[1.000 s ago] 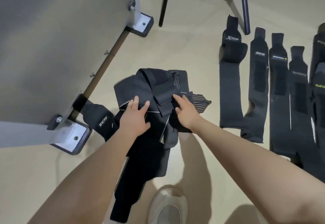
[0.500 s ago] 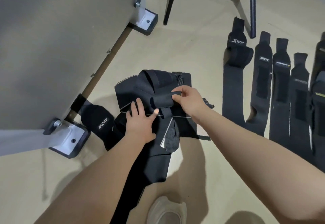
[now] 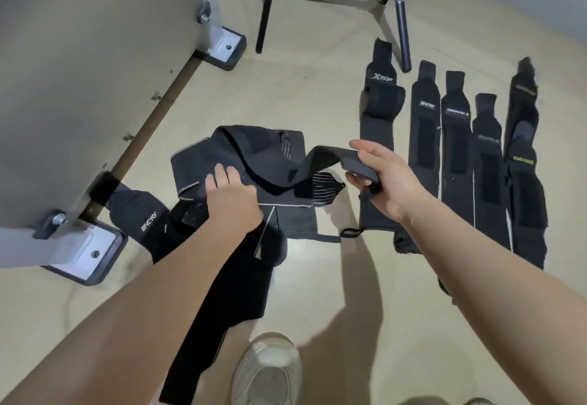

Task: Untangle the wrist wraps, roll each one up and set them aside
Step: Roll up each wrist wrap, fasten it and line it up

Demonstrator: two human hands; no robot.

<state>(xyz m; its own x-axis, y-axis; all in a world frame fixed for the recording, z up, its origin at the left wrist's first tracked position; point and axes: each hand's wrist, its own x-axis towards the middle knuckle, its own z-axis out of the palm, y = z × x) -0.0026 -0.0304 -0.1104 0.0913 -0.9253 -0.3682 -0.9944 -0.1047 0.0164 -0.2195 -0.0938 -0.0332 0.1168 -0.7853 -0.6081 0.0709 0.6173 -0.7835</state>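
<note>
- My right hand [image 3: 386, 179] pinches the end of one black wrap [image 3: 320, 163], thumb on top and fingers curled beneath, holding it raised off the floor [image 3: 317, 293].
- That wrap runs left and back into the tangled pile of wraps [image 3: 241, 153] lying in the middle of the floor.
- My left hand [image 3: 233, 198] presses down flat on the pile, fingers straight.
- Five wraps lie in a flat row [image 3: 457, 150] on the right.
- My shoe [image 3: 270, 369] is nearest me.

Matt black cloth wrist wraps [image 3: 254, 163]; smooth beige floor [image 3: 317, 106].
</note>
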